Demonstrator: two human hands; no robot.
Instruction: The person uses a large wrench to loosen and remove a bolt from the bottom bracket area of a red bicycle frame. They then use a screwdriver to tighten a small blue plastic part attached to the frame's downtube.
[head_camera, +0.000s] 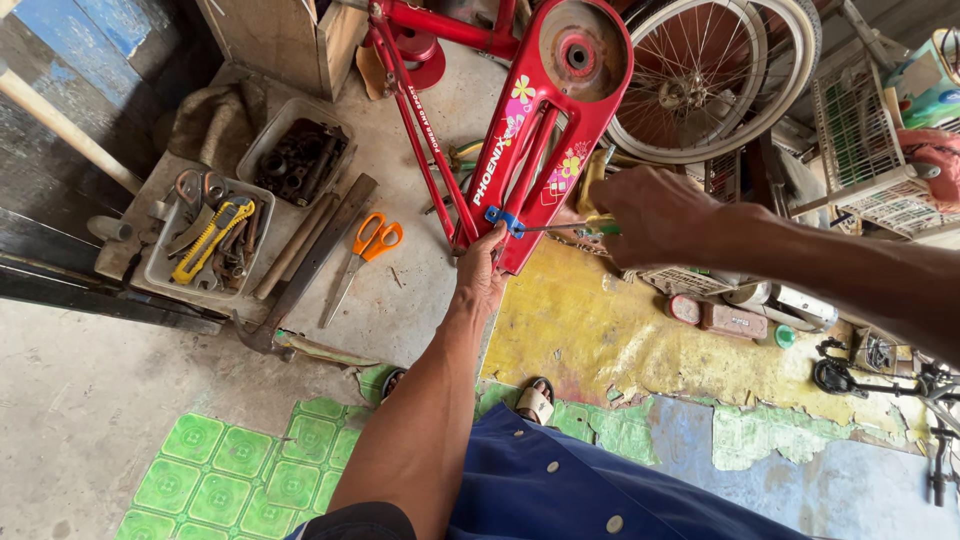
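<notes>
1. At the bottom centre of the frame, a blue garment (560, 490) and a sandalled foot (536, 400) rest on the cracked yellow floor (600, 350).
2. The left hand (482, 272) reaches up mid-frame, fingers clenched on the lower end of the red chain guard (545, 130).
3. The right hand (655, 215), entering from the right, grips a screwdriver (560, 226); its long axis runs horizontally, tip pointing left at a small blue clip (503, 217) on the guard's edge.
4. The guard slants from lower left to upper right.
5. Left of it lie orange scissors (372, 243) and 2 tool trays (205, 245).
6. A bicycle wheel (710, 75) stands at the upper right.
</notes>
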